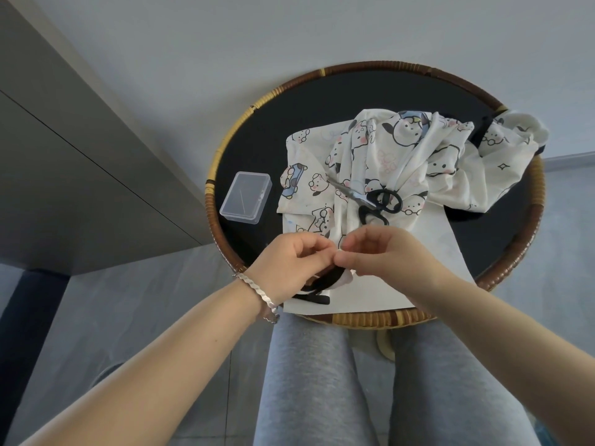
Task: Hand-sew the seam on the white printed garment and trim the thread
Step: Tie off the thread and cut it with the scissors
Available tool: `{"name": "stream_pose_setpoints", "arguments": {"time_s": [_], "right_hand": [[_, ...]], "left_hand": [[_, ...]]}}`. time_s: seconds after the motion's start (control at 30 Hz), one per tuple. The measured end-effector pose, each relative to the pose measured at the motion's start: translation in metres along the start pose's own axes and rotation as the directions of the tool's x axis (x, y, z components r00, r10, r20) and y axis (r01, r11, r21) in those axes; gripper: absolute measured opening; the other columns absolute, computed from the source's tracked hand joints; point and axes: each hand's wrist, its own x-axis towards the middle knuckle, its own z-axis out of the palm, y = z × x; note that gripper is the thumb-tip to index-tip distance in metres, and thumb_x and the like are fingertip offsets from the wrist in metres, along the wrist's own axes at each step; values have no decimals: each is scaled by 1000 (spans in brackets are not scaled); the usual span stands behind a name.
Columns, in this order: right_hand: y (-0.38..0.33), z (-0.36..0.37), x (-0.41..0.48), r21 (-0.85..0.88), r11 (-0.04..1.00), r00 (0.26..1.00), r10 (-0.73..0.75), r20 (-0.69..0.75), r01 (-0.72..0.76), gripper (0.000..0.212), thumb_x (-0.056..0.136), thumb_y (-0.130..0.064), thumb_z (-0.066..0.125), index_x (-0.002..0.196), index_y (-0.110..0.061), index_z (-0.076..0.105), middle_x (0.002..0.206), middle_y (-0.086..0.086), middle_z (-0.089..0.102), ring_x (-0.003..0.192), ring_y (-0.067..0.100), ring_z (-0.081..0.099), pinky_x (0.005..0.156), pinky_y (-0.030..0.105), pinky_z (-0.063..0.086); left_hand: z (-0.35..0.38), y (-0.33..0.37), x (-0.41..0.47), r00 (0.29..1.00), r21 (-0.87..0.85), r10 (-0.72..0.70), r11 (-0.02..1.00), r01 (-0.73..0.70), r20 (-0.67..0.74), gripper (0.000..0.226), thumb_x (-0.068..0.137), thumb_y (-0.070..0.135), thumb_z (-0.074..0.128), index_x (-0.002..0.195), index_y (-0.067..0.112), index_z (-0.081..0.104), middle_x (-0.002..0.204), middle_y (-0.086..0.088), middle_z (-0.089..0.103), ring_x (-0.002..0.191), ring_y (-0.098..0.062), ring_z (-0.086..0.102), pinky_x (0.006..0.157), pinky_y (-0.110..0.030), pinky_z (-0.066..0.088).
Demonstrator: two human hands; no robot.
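I am sitting in what is looking like a home living space. My knees in soft grey trousers (306, 381) are reaching under the near rim of a small round rattan-rimmed table (210, 204). A printed garment (380, 146) with scissors (370, 197) on it is lying on its black top. Grey floor tiles (154, 300) are spreading below, and a plain grey cabinet (64, 172) is standing off its left edge.

Soft even daylight, faint shadows, sharp focus, wide-angle bending at the edges
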Motion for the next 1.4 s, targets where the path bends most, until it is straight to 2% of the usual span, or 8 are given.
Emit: {"name": "stream_pose_setpoints", "arguments": {"time_s": [0.27, 0.43, 0.63, 0.73, 0.83, 0.93, 1.1, 1.4], "right_hand": [[5, 1, -3, -18, 969, 966, -249, -74, 248, 4, 63, -20, 74, 62, -21, 71, 64, -5, 69, 64, 7, 63, 63, 16, 48], [8, 8, -4, 164, 970, 977, -158, -145, 182, 10, 72, -25, 65, 69, -15, 64, 64, -6, 65, 60, 4, 55, 58, 15, 45], [6, 12, -4, 272, 948, 970, -108, -217, 166, 12, 86, -19, 56, 74, -15, 59, 60, -5, 64, 59, 6, 54, 54, 17, 42], [6, 11, -2, 268, 955, 946, -38, -321, 129, 14, 89, -17, 55, 77, -15, 60, 54, -6, 62, 53, 4, 53, 51, 16, 42], [4, 4, 0, 311, 949, 925, 64, -374, 60, 22, 95, -24, 44, 86, -17, 62, 65, -4, 65, 57, 7, 56, 53, 18, 43], [5, -2, -2, 150, 989, 964, 35, -265, 6, 17, 94, -20, 48, 89, -19, 65, 75, -3, 67, 64, 8, 58, 56, 19, 44], [1, -9, -3, -310, 948, 997, -71, -1, 67, 11, 83, -21, 64, 92, -26, 67, 81, -15, 68, 69, -12, 58, 63, 2, 41], [-6, -9, -5, -484, 872, 996, -43, 74, 73, 8, 84, -13, 63, 83, -15, 71, 48, -20, 56, 49, -11, 50, 51, 2, 35]], "left_hand": [[-3, 0, 3, 966, -311, -199, 919, 243, 167, 10, 85, 18, 59, 79, 18, 67, 76, 0, 69, 69, -9, 64, 64, -21, 50], [4, -2, 4, 964, -368, -257, 892, 261, 63, 10, 90, 19, 54, 86, 14, 63, 79, -5, 68, 58, -12, 61, 46, -17, 38], [9, -1, 2, 960, -419, -279, 871, 258, 12, 16, 92, 15, 49, 78, 14, 57, 50, 9, 60, 40, -7, 54, 42, -17, 34], [10, 0, 1, 961, -420, -277, 873, 247, -10, 18, 92, 15, 50, 76, 16, 58, 53, 8, 60, 42, -7, 56, 41, -16, 35], [9, 0, 1, 963, -415, -269, 879, 234, -26, 18, 92, 14, 50, 76, 16, 58, 50, 10, 61, 43, -6, 57, 41, -15, 36], [7, 1, 1, 969, -390, -244, 896, 214, -28, 17, 92, 14, 50, 77, 17, 58, 51, 11, 61, 43, -6, 57, 40, -15, 37], [7, 1, 3, 976, -320, -217, 927, 196, -31, 18, 92, 15, 50, 77, 17, 58, 57, 9, 60, 47, -8, 58, 44, -16, 37], [7, 1, 1, 977, -211, -195, 962, 174, -83, 18, 92, 14, 49, 76, 19, 55, 55, 9, 62, 46, -6, 58, 43, -15, 38]]}}
